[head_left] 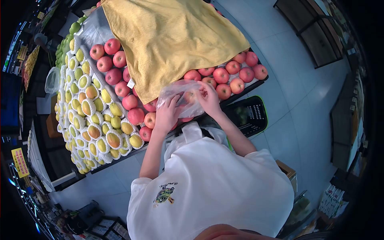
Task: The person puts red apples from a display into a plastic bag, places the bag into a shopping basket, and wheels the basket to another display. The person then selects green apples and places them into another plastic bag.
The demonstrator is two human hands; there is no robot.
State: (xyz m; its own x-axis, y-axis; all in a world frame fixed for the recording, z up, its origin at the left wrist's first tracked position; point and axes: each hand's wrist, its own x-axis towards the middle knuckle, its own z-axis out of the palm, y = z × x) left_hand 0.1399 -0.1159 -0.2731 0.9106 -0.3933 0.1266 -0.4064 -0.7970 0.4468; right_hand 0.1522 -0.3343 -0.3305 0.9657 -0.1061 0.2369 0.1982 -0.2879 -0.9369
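Observation:
Both hands are at a clear plastic bag (187, 87) held over the front edge of the apple display. My left hand (167, 112) grips the bag's left side, its fingers bent over the film. At the right side, my right hand (209, 100) pinches the bag's edge between thumb and fingers. Through the film, red apples (221, 75) show; whether any lie inside the bag I cannot tell. A yellow cloth (172, 36) covers much of the apples just beyond the bag.
Left of the apples, yellow-green fruits in white foam nets (93, 132) are piled up. A black basket (250, 116) with a green rim stands right of my right arm. Wooden shelving (312, 32) is across the tiled floor (296, 86).

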